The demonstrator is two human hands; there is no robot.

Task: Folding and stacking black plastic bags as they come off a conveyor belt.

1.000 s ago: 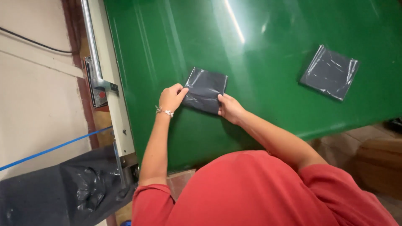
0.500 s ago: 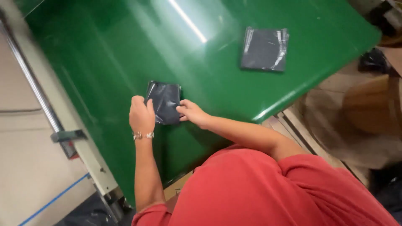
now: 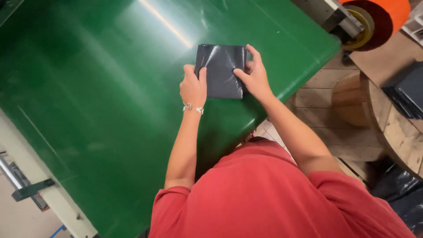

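Observation:
A dark grey folded plastic packet (image 3: 220,70) lies flat on the glossy green table (image 3: 97,101), close to its right edge. My left hand (image 3: 194,87) grips the packet's left edge, thumb on top; a thin bracelet circles that wrist. Over on the packet's right side, my right hand (image 3: 254,76) has its fingers wrapped over the top right corner and its thumb pressing the surface. Both forearms reach out from my red shirt (image 3: 273,194) at the bottom.
An orange roll (image 3: 381,15) on a metal mount sits past the table's far right corner. A round wooden surface (image 3: 392,128) at right carries a stack of dark folded packets (image 3: 407,90). Black plastic (image 3: 396,194) lies at lower right. The table's white side frame (image 3: 48,198) runs along the lower left.
My hands have carried the dark packet right, toward the table's edge. The second packet that lay apart on the right no longer shows separately. The view has swung right.

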